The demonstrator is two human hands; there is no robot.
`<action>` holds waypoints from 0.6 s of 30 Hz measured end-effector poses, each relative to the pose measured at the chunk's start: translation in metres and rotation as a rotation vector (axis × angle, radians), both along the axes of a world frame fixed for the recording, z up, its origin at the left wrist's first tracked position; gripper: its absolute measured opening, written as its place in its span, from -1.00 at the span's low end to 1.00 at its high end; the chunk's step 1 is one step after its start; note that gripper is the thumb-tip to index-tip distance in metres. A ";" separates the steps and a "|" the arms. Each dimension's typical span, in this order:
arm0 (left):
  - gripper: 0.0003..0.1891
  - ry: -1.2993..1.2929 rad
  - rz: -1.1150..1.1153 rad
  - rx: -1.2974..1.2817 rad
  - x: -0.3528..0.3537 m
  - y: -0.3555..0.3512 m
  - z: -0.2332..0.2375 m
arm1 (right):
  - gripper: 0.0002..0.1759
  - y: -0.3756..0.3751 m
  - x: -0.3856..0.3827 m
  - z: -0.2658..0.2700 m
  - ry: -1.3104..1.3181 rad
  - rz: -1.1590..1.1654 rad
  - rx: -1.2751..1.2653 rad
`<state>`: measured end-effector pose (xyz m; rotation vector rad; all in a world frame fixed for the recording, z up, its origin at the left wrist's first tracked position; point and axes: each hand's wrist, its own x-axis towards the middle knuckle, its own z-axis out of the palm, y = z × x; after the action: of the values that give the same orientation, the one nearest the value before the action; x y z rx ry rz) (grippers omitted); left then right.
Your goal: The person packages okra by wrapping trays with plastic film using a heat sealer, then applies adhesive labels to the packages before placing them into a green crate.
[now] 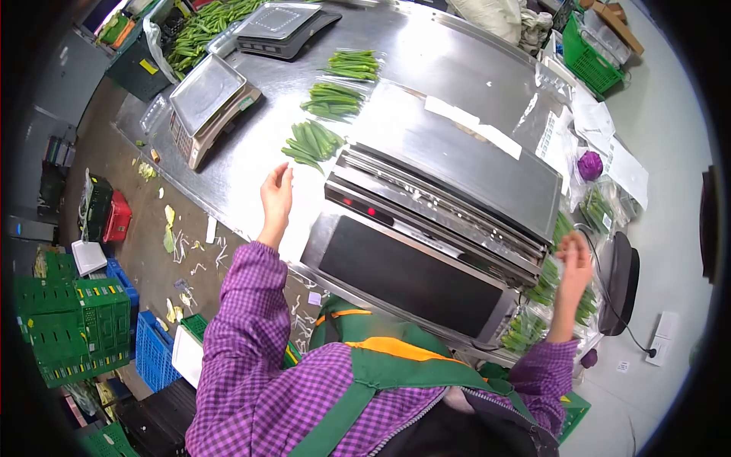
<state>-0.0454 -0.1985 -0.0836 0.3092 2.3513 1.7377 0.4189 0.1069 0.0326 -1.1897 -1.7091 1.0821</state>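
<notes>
Green apron foremost, the person's left hand is loosely open, empty, near green pods beside the wrapping machine; one brush could scatter them; whether the right hand grips anything is unclear

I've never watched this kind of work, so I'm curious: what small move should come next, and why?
Probably slide the left hand forward to the nearest bunch of long green pods: its fingers point that way, just short of them, and look empty.

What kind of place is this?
Probably a room for packing vegetables. There are scales, little piles of green pods on a metal table, and stacked crates.
</notes>
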 end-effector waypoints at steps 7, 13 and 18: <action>-0.64 0.268 -0.018 -0.378 -0.173 0.020 -0.087 | -0.79 -0.163 -0.180 0.011 0.034 0.504 -0.424; -0.73 -0.003 -0.437 -0.302 -0.202 0.020 -0.083 | -0.63 -0.228 -0.321 -0.007 -0.032 0.937 -0.451; -0.71 -0.123 -0.357 -0.292 -0.189 -0.074 -0.079 | -0.39 -0.245 -0.435 -0.132 -0.299 0.519 -0.229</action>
<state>-0.2345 -0.2726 -0.1627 0.5187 2.2511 1.2020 -0.0156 -0.1382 -0.0993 -1.1136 -2.2536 1.4979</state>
